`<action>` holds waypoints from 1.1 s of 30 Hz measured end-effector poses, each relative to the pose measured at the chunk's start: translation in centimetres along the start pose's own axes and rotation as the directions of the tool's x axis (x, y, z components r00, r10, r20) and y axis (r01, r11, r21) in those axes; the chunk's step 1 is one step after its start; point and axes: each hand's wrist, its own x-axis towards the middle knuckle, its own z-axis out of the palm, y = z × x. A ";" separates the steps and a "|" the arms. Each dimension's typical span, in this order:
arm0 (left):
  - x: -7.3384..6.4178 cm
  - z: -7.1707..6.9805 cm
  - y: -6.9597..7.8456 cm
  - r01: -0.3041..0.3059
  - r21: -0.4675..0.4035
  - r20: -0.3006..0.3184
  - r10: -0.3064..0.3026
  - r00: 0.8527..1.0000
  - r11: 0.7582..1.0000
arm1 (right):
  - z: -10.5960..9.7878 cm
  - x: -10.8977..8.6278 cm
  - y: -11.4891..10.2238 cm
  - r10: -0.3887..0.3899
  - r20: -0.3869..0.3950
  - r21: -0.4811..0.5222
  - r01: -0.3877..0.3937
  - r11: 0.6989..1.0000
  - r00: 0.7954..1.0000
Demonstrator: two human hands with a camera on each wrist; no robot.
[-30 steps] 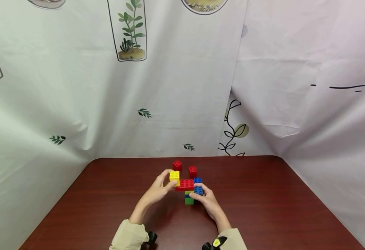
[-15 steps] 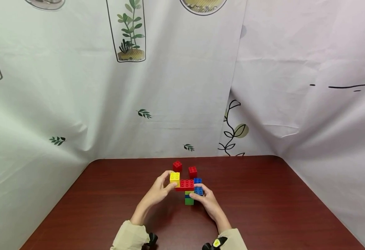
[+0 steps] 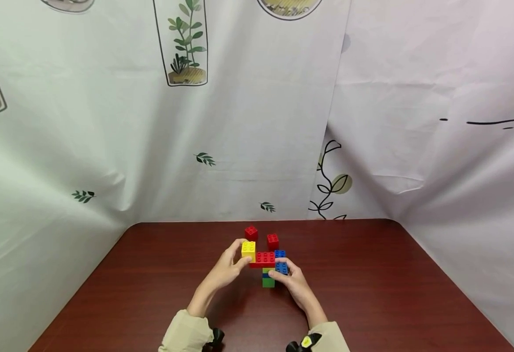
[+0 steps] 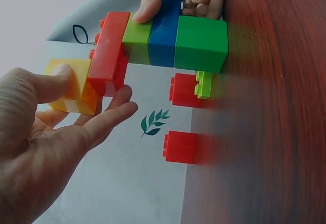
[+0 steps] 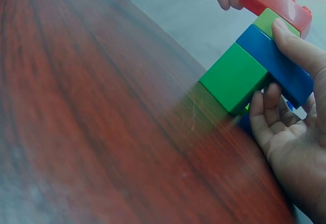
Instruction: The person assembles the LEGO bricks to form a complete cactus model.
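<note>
A stack of toy building bricks stands on the table: a green brick (image 4: 201, 46) lowest, then a longer blue brick (image 4: 164, 38), a light green brick (image 4: 136, 47) and a long red brick (image 4: 109, 51) across the top. My left hand (image 3: 224, 271) pinches a yellow brick (image 3: 248, 248) between thumb and fingers. That yellow brick sits at the red brick's left end; whether it is pressed fully down cannot be seen. My right hand (image 3: 296, 283) grips the stack, its thumb on the light green brick and its other fingers partly hidden around the blue one.
Two loose red bricks (image 3: 251, 233) (image 4: 180, 147) lie behind the stack. Another blue brick (image 3: 279, 253) stands just behind at the right, and part of a light green piece (image 4: 204, 84) shows beyond the stack. The dark red-brown table (image 3: 371, 293) ends at a white printed cloth (image 3: 257, 122).
</note>
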 end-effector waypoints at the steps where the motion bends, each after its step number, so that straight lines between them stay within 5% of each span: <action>1: 0.0 0.0 0.0 0.002 -0.004 0.001 -0.002 1.000 1.000 | 0.0 0.0 0.0 0.000 0.002 -0.001 0.000 1.000 1.000; 10: -0.1 0.0 -0.2 0.043 -0.027 0.010 -0.042 0.999 0.999 | 0.2 0.0 -0.4 -0.037 0.027 0.094 0.034 0.995 0.999; 27: 0.3 0.5 0.0 0.058 -0.018 0.014 -0.058 0.998 0.998 | 0.6 0.2 -0.7 -0.004 -0.096 0.110 0.015 0.994 0.995; 33: 0.0 0.5 0.2 0.073 -0.036 0.021 -0.072 0.997 0.997 | 1.0 -0.1 -1.0 0.003 -0.083 0.158 0.011 0.987 0.997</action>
